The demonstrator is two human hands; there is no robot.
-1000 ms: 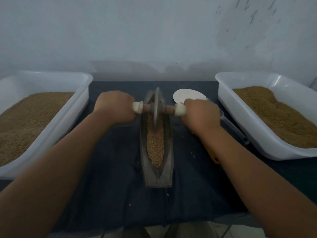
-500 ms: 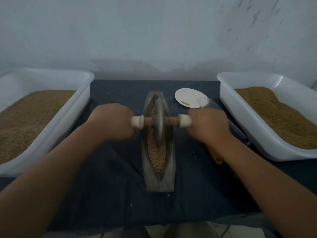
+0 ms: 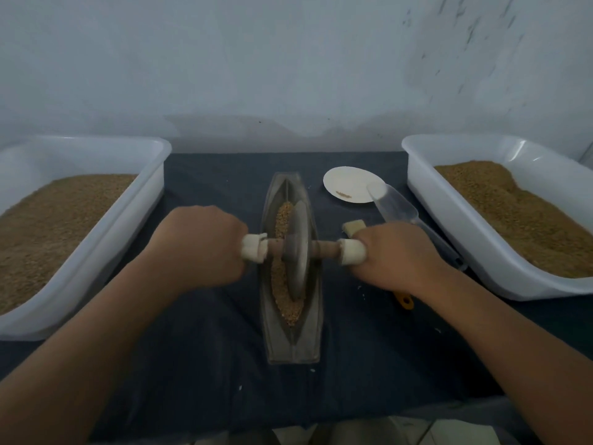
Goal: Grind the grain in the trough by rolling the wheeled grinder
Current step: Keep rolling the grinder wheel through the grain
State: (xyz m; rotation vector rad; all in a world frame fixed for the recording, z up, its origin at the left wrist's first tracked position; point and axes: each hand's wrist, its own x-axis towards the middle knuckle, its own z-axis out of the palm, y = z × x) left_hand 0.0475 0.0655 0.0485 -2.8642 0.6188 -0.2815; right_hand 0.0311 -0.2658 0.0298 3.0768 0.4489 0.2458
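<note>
**Q:** Metal, the boat-shaped trough — how does it lie relative to the hands?

**A:** Its long axis runs straight away from the person, at the centre of the dark cloth. The axle of the wheeled grinder crosses that axis at right angles. The left hand is closed in a fist around the left handle; the right hand is closed likewise around the right handle. Both sit level, just beside the trough walls, so neither is nearer. The wheel stands upright in the groove, about mid-length, on the grain.

**Q:** What does the next stroke depend on?

**A:** Judged from this pose, on rolling along the long axis only, with equal push from both hands; a skewed axle would likely drive the wheel against a wall. Grain shows both beyond and before the wheel, so grinding appears unfinished.

**Q:** And the surroundings, left to right?

**A:** A white tub of brown grain; the trough; a small white plate; a clear scoop touching the plate's edge; a second white tub, also filled. A few specks lie loose on the cloth. A pale plastered wall closes the far side. The tubs leave room for the elbows.
</note>
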